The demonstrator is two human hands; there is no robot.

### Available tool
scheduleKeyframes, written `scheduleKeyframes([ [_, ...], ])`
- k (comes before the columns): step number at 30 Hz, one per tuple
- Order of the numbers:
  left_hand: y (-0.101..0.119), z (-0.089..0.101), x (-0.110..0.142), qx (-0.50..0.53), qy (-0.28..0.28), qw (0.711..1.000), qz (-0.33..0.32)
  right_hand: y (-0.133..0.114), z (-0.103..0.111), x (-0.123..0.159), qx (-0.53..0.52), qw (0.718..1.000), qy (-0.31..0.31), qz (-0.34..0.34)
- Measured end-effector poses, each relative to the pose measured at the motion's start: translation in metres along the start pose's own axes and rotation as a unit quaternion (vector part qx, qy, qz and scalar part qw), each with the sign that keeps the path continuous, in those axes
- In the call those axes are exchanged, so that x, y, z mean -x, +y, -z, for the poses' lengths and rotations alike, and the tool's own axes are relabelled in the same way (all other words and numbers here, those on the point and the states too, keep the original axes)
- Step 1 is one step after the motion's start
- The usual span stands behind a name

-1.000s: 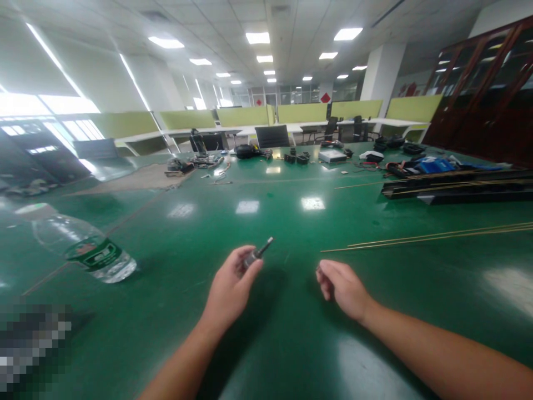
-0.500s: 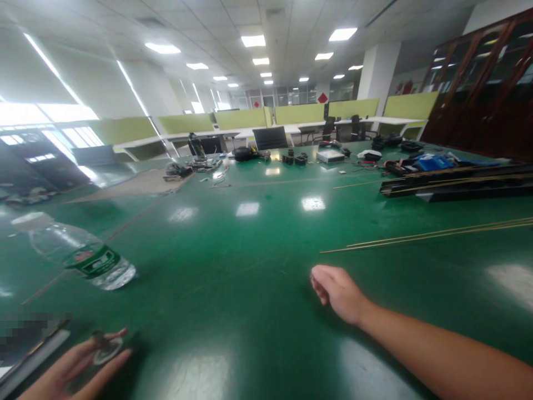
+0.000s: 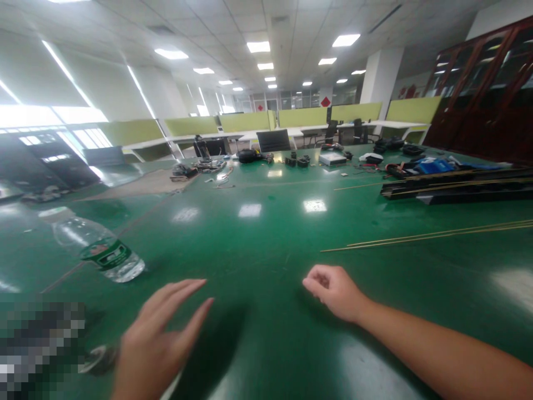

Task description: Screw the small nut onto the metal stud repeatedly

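My left hand (image 3: pixel 160 328) hovers over the green table at lower left, fingers stretched out and thumb apart, with nothing between them. Just left of its wrist lies a small, blurred, ring-shaped object (image 3: pixel 99 360), partly behind the hand; its kind does not show. My right hand (image 3: pixel 331 291) rests on the table right of centre. Its fingers are curled in and the thumb meets the index finger; I see nothing in them. Beyond the right hand lie thin brass-coloured rods (image 3: pixel 400 239). A clear plastic bottle with a green label (image 3: pixel 107 254) is beyond my left hand.
The green table (image 3: pixel 250 244) stretches far ahead. At right lie black channel-like pieces (image 3: pixel 449 189) with more rods and a blue item (image 3: pixel 435 164). Small black parts (image 3: pixel 297 160) and a white box (image 3: pixel 332 159) sit toward the far edge. A pixelated dark object (image 3: pixel 41 344) is at lower left.
My left hand has let go of the ring-shaped object and moved right and forward, opening. My right hand has turned slightly, showing thumb and index finger together. The view has shifted a little.
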State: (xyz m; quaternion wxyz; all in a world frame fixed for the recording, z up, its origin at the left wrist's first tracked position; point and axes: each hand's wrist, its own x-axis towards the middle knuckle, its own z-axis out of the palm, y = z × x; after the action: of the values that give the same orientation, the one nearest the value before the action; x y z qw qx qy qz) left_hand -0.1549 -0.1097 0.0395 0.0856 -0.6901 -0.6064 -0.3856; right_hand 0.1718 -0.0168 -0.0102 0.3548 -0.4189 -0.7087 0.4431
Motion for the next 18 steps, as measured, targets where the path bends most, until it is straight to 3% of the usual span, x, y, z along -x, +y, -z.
scheduleKeyframes([
  [2, 0.042, -0.032, -0.01, 0.029, -0.096, 0.99, -0.102, 0.0, 0.0, 0.001, 0.009, 1.0, 0.007, 0.002],
  [5, 0.089, -0.075, -0.021, 0.065, -0.191, 0.956, -0.211, 0.001, -0.001, 0.002, -0.003, 1.0, 0.007, 0.007],
  [9, 0.116, -0.104, -0.026, 0.093, -0.227, 0.933, -0.264, 0.004, -0.003, 0.002, -0.019, 0.999, -0.006, 0.032],
  [14, 0.114, -0.103, -0.029, 0.099, -0.24, 0.942, -0.212, 0.003, -0.003, 0.004, -0.013, 1.0, -0.026, 0.011],
  [18, 0.086, -0.07, -0.033, 0.101, -0.193, 0.96, -0.176, 0.002, -0.003, 0.005, 0.027, 0.998, -0.058, 0.009],
])
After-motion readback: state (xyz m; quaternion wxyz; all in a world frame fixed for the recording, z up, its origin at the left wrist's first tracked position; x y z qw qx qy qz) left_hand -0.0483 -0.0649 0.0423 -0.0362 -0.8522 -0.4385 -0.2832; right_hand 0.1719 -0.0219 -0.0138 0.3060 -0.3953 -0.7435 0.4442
